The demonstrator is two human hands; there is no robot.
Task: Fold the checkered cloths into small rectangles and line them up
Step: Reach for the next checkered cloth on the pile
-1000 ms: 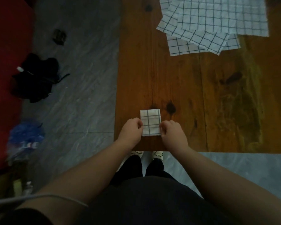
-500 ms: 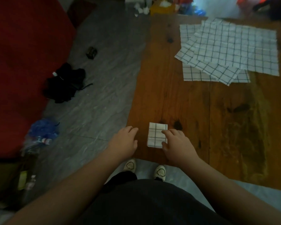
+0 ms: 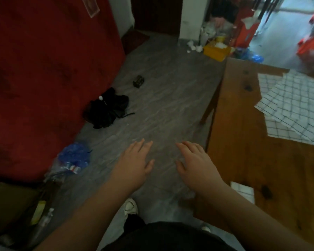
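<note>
Left hand (image 3: 132,165), right hand (image 3: 196,165) spread, empty; folded cloth (image 3: 243,192) seemingly on table (image 3: 243,151).

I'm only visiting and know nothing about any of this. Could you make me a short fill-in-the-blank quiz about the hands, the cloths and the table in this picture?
1. The left hand and the right hand hover above the grey floor with fingers straight, holding ____.
2. The small folded white checkered cloth lies on the brown wooden table, nearer the ____ hand.
3. The crumpled fabric bundle on the floor is ____ in colour.

Missing words: nothing; right; black
</note>
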